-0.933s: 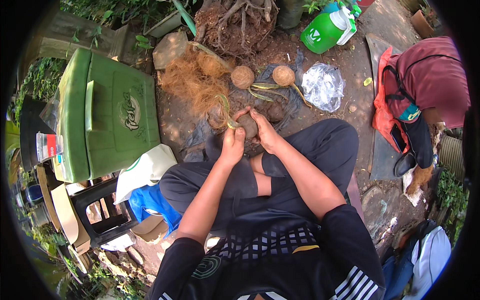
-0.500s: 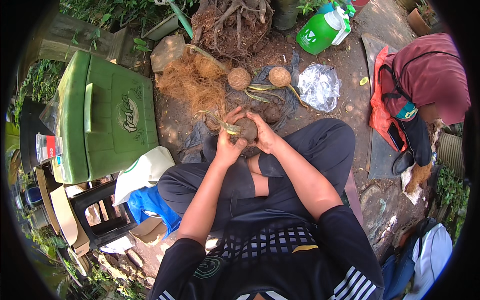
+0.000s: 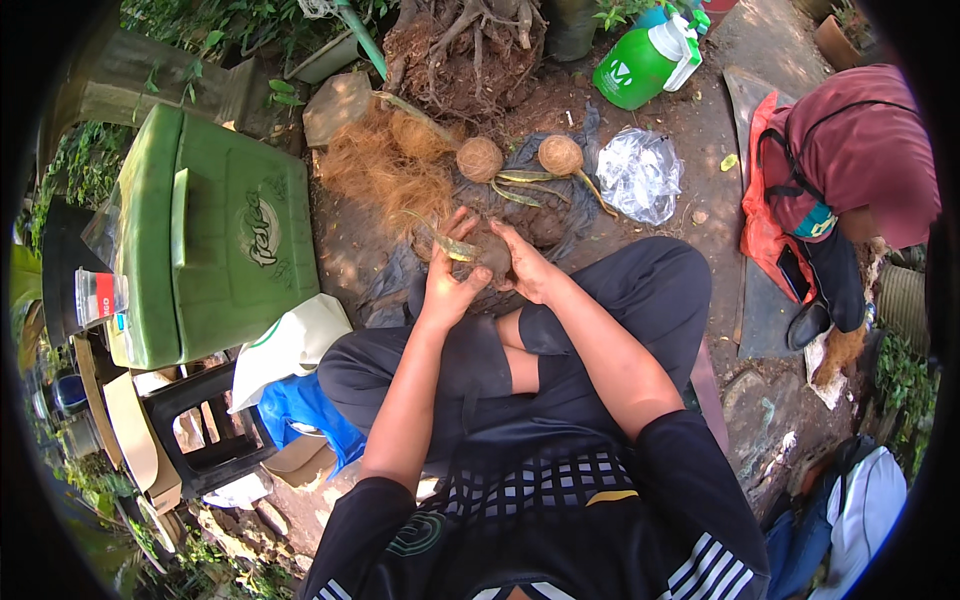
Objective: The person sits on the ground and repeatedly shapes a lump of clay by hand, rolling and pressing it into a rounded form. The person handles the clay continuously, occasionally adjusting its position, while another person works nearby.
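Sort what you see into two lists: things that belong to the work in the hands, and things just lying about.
In the work:
left hand
right hand
fibre-wrapped ball held between both
two finished balls
loose coconut fibre

Lying about:
green crate
green spray bottle
clear plastic bag
white bag

Black short-sleeved jersey [image 3: 560, 530] with white grid lines, white sleeve stripes, 1 green chest emblem; black trousers [image 3: 640, 300].

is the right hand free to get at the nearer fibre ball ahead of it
Probably not at once: the right hand and left hand both grip a brown ball. The path to the fibre ball looks open, with only loose leaves between.
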`<state>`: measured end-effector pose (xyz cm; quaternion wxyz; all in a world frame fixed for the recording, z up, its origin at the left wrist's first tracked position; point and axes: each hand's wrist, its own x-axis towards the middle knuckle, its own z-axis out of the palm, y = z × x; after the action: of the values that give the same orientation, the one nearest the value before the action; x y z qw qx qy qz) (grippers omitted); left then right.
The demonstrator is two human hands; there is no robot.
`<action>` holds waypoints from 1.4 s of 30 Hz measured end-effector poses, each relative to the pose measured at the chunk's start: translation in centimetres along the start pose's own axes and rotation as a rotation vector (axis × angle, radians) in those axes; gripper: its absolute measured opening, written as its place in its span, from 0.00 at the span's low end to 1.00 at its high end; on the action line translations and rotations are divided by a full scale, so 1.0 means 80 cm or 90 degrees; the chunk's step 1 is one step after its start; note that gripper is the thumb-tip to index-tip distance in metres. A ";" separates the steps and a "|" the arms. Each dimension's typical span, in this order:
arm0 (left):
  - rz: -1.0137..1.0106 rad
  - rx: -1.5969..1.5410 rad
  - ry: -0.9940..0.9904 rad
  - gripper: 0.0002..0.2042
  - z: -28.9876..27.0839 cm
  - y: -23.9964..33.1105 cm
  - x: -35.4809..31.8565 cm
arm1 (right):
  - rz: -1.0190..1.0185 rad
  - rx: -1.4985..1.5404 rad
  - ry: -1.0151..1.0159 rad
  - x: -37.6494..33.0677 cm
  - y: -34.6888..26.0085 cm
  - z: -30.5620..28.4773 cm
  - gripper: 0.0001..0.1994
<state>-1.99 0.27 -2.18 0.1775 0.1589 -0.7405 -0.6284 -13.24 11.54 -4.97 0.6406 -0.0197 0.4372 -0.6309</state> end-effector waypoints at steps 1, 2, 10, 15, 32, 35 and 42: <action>0.035 0.080 -0.009 0.41 -0.007 0.002 0.001 | -0.005 -0.009 0.019 0.001 0.001 0.002 0.31; 0.072 0.152 -0.014 0.41 -0.010 0.004 0.001 | -0.019 -0.016 0.035 0.001 0.003 0.004 0.31; 0.163 0.250 0.010 0.32 0.000 0.013 0.000 | -0.039 -0.075 0.038 0.000 -0.007 0.012 0.37; 0.180 0.247 -0.033 0.28 -0.001 0.005 0.001 | -0.078 -0.097 0.111 -0.004 -0.005 0.019 0.34; 0.167 0.351 0.082 0.27 0.004 -0.001 -0.005 | -0.123 -0.179 0.059 0.008 0.000 0.007 0.35; 0.220 0.465 0.108 0.30 -0.002 0.006 -0.008 | -0.080 -0.170 -0.006 0.004 0.001 0.012 0.35; 0.167 0.540 0.116 0.33 0.003 0.008 -0.010 | -0.111 -0.149 -0.045 -0.004 0.005 0.021 0.32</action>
<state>-1.38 0.97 -1.65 0.2391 0.1771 -0.9277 -0.2253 -11.89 10.96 -4.00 0.5918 -0.1544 0.4814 -0.6278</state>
